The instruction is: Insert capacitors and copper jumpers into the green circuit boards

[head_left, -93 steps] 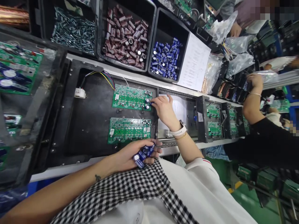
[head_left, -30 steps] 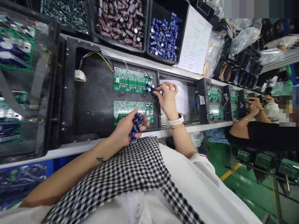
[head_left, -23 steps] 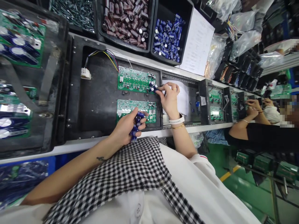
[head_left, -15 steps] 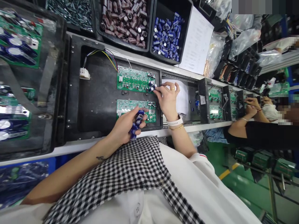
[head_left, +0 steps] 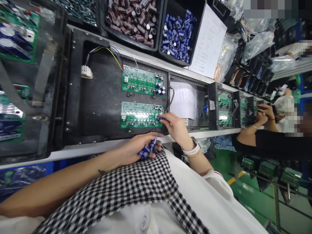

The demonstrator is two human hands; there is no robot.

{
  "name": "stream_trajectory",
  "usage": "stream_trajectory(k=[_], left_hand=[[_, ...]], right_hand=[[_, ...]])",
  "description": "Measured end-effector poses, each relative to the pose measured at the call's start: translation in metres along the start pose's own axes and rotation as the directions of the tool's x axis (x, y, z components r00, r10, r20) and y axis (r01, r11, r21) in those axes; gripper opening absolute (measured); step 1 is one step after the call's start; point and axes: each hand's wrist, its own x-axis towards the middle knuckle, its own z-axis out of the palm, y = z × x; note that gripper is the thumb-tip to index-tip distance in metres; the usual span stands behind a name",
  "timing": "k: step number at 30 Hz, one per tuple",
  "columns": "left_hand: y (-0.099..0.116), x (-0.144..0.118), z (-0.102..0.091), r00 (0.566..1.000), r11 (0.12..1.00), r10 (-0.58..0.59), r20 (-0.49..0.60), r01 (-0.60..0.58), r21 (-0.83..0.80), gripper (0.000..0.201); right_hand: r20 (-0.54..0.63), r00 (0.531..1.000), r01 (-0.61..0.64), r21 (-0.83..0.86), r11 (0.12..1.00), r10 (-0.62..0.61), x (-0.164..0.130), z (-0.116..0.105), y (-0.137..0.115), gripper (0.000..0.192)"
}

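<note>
The right hand (head_left: 175, 129) pinches 1 blue capacitor (head_left: 159, 118) at the right edge of the near board (head_left: 140, 114), its long axis roughly level with the board, while the left hand (head_left: 136, 149), just below, clutches spare capacitors (head_left: 146, 150).

Black fixture tray (head_left: 97, 97) on white bench (head_left: 80, 152)

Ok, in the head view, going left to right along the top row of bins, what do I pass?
Bin of silver screws → bin of dark red capacitors → bin of blue capacitors → white paper sheet → clear plastic bags.
</note>
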Motion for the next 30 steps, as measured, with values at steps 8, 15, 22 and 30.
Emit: stream_trajectory(k=[8,15,22,30], left_hand=[[-0.006,-0.003,-0.002,0.999,0.998,0.043,0.018,-0.044,0.047,0.019],[-0.003,-0.003,-0.004,0.993,0.991,0.103,0.053,-0.098,-0.096,0.014],[-0.006,-0.001,0.001,0.990,0.986,0.139,0.027,-0.136,-0.098,0.026],[-0.002,-0.013,-0.007,0.998,0.997,0.031,-0.053,-0.027,0.076,0.026]], right_hand=[[0.067,0.997,0.048,-0.336,0.941,-0.027,0.008,0.003,-0.008,0.028],[0.061,0.993,0.119,-0.325,0.938,-0.105,0.004,0.007,-0.006,0.032],[0.141,0.988,0.048,0.145,0.988,-0.068,-0.030,-0.023,-0.033,0.022],[0.030,0.997,0.069,-0.025,0.997,-0.069,-0.020,0.000,-0.004,0.021]])
